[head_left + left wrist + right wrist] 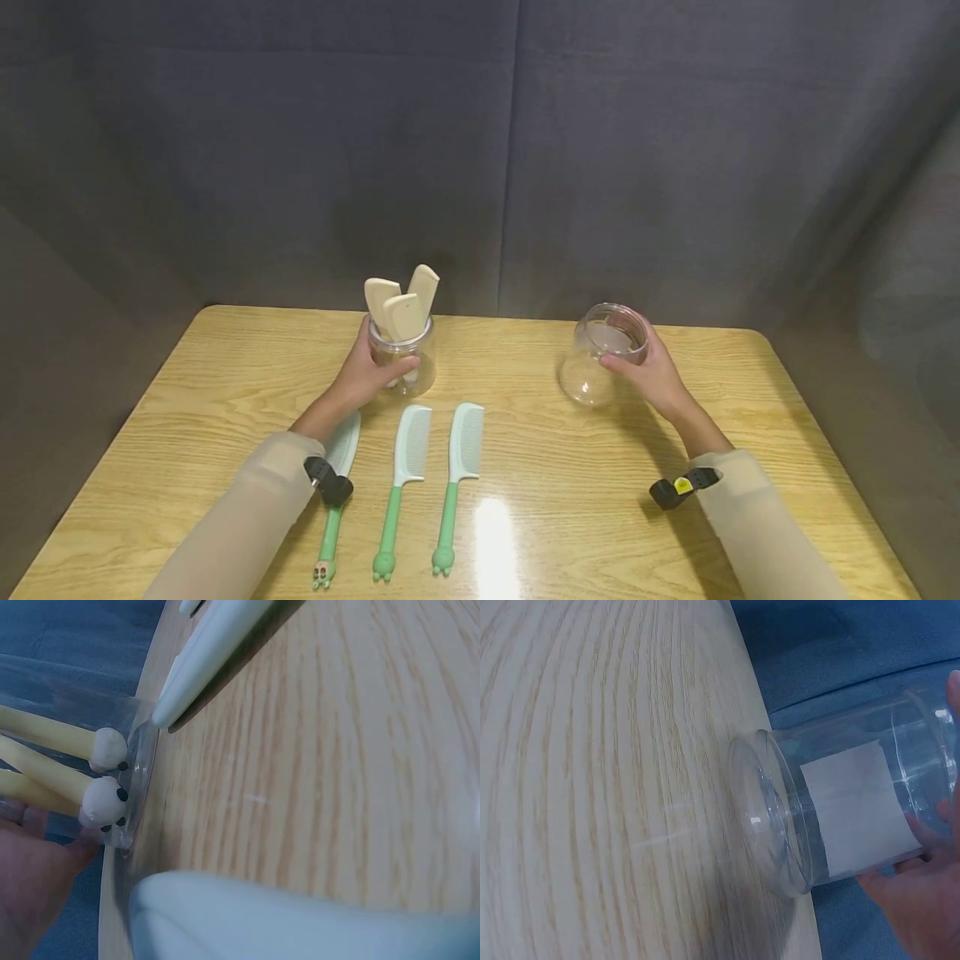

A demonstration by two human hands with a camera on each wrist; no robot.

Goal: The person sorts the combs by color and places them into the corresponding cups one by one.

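L hand (367, 372) grips jar w/ cream combs (403, 354); its sleeve hides part of leftmost green comb (335, 492). R hand (651, 371) grips empty jar (600, 354), tilted; paper label only in wrist view.

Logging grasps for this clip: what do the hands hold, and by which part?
Left hand grips the comb jar round its side. Right hand grips the empty jar near its rim.

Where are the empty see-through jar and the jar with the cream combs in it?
Empty clear plastic jar (592, 367): head view, on its side wall.
Clear plastic jar holding cream combs (420, 367): head view, on its side wall.
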